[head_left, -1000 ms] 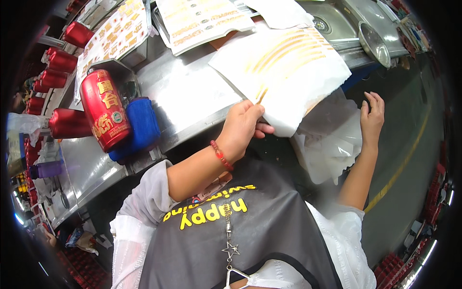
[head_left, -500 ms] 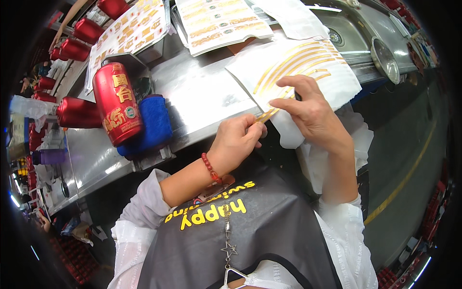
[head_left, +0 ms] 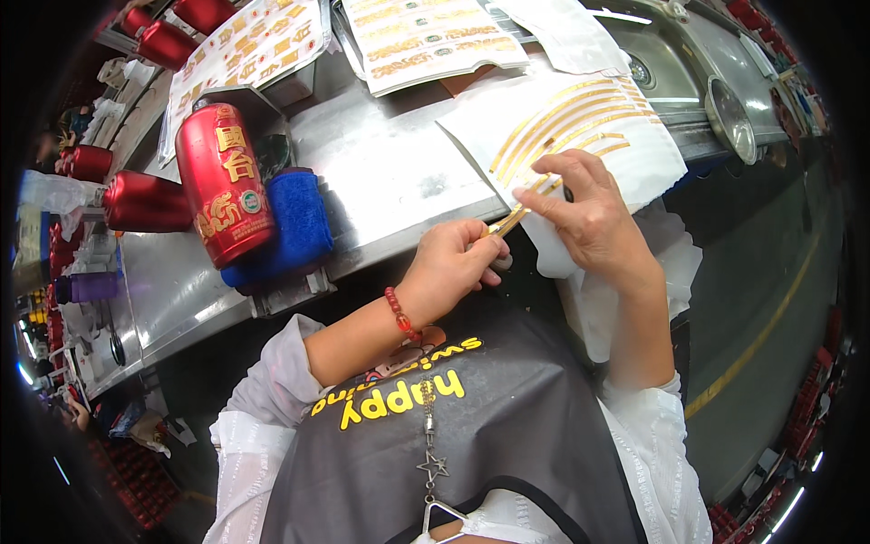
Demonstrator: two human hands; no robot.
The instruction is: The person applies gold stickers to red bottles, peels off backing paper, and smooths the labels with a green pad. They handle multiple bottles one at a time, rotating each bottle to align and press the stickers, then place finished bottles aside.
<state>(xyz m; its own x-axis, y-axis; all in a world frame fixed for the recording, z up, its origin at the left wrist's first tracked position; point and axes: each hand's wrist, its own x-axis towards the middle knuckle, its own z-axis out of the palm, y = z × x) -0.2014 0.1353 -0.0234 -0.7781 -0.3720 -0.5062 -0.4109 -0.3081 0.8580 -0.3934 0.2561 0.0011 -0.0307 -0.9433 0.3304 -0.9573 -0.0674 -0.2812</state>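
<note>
**Two hands work a gold strip at the edge of a white sticker sheet**

Just right of the frame's centre, the left hand [head_left: 450, 266] pinches one end of a thin gold strip [head_left: 509, 220] between thumb and curled fingers. A red bead bracelet [head_left: 401, 315] circles its wrist. The right hand [head_left: 591, 215] rests on the near corner of a white sheet [head_left: 589, 127] printed with curved gold bands; its fingers are bent and pressed down on the paper, their tips meeting the strip's other end. The sheet lies at upper right of centre, overhanging the front edge of a steel counter [head_left: 381, 172].

At centre left a red bottle [head_left: 222, 184] lies on its side on a blue cloth [head_left: 294, 222], touching it. More red bottles [head_left: 136, 201] lie toward the left rim and the upper left corner. Two further sheets of gold labels [head_left: 426, 36] sit along the top of the frame. A round steel sink [head_left: 729, 113] shows at upper right. The person's grey apron [head_left: 471, 453] with yellow lettering fills the lower centre.
</note>
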